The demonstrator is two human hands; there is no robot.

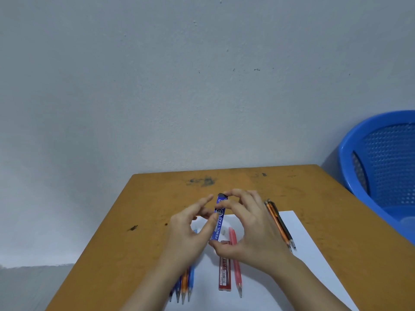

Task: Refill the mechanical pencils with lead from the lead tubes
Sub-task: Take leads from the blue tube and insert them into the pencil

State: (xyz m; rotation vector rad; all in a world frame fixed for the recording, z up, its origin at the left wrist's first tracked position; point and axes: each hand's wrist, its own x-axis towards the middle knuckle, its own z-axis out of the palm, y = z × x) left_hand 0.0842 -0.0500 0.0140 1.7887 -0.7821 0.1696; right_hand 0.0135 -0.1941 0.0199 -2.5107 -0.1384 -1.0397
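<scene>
A blue lead tube (219, 221) marked PENCIL LEAD is held upright above the white paper (314, 250). My right hand (249, 230) grips it, thumb under its lower end and fingers curled at its dark cap. My left hand (190, 230) pinches the tube's middle from the left. On the paper lie a red lead tube (224, 276) and a pink mechanical pencil (235, 263). Several blue and orange pencils (184, 286) lie partly hidden under my left wrist. More orange and dark pencils (280, 223) lie to the right of my right hand.
The worn orange-brown table (139, 209) stands against a pale wall. A blue plastic mesh basket (381, 162) stands off the table's right side. A small white bit (224, 232) lies on the paper near the pink pencil.
</scene>
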